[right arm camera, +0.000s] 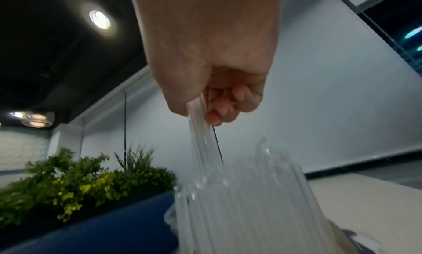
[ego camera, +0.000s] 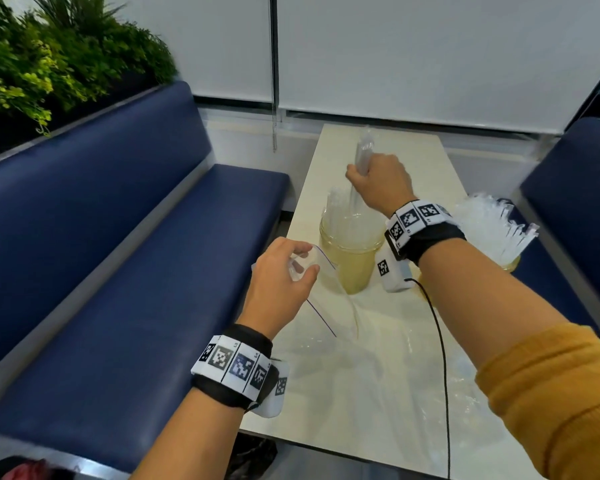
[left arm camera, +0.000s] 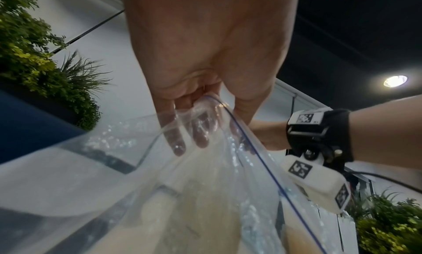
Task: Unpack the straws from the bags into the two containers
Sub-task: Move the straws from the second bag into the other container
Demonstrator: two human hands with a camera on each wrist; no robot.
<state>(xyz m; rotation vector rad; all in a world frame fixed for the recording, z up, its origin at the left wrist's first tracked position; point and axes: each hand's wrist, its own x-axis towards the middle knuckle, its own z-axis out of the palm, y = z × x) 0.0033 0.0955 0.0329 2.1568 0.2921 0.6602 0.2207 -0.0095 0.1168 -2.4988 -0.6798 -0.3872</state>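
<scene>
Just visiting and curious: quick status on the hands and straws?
Right hand grips straws above the near jar. Left hand pinches the clear bag, off the table. Far jar already stuffed. Nothing in the way.

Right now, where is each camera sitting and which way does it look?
Head: on the person's head, looking down at the table; both forearms show.
Left wrist: under the left hand, looking up along its grip on the bag.
Right wrist: under the right hand, looking along the straws.
Head and left wrist views share the bag.
</scene>
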